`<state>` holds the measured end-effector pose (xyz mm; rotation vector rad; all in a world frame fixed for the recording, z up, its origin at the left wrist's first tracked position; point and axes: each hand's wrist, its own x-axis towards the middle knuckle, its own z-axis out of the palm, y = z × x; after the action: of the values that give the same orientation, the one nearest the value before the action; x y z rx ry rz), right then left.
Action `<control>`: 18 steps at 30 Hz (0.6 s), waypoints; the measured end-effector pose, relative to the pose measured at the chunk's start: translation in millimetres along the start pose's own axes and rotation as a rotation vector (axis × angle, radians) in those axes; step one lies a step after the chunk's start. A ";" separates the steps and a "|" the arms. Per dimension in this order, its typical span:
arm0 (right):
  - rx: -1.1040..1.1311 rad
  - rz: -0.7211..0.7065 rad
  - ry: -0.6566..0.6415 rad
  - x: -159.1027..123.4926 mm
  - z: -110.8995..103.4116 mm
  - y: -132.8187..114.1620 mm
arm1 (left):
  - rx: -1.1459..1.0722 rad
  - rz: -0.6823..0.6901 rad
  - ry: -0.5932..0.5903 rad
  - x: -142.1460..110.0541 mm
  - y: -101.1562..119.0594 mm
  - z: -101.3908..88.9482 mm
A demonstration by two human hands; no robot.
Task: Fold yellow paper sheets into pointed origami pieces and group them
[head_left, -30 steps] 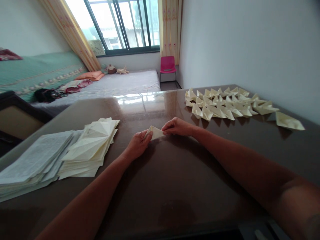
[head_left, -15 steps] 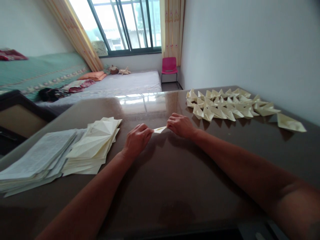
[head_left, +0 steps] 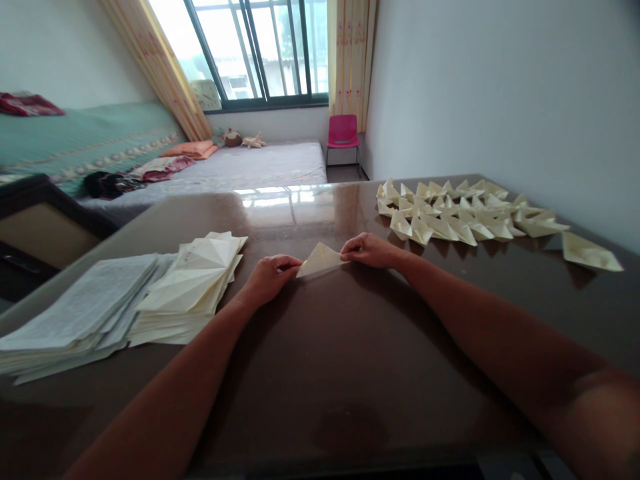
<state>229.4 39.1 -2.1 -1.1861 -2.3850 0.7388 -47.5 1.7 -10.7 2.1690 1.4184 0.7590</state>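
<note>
A cream paper boat (head_left: 323,261), folded with a pointed peak in its middle, is held low over the brown table (head_left: 320,360). My left hand (head_left: 273,272) pinches its left tip between thumb and fingers. At the other end, my right hand (head_left: 367,251) pinches the right tip. To the left lies a stack of creased cream paper sheets (head_left: 187,287), the top one showing fold lines.
Several folded paper boats (head_left: 450,217) stand in rows at the back right, with a single paper boat (head_left: 593,252) nearer the right edge. A pile of printed grey sheets (head_left: 83,303) is at the far left. Beyond are a bed (head_left: 280,160) and a pink chair (head_left: 343,132).
Both hands have moved slightly apart, and the boat between them now shows a wide side with a raised peak instead of a narrow strip. The view has shifted a little.
</note>
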 end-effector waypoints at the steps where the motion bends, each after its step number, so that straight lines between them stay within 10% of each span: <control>1: -0.009 0.009 0.001 0.0 0.2 -0.7 | 0.017 0.005 -0.008 0.1 0.8 -0.3; 18: -0.032 0.022 0.000 -0.3 5.3 -8.2 | 0.136 0.013 -0.002 -3.1 7.0 5.4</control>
<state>221.6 33.1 -1.4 -1.2272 -2.3957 0.7109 -40.2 -4.1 -11.1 2.2817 1.4962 0.6820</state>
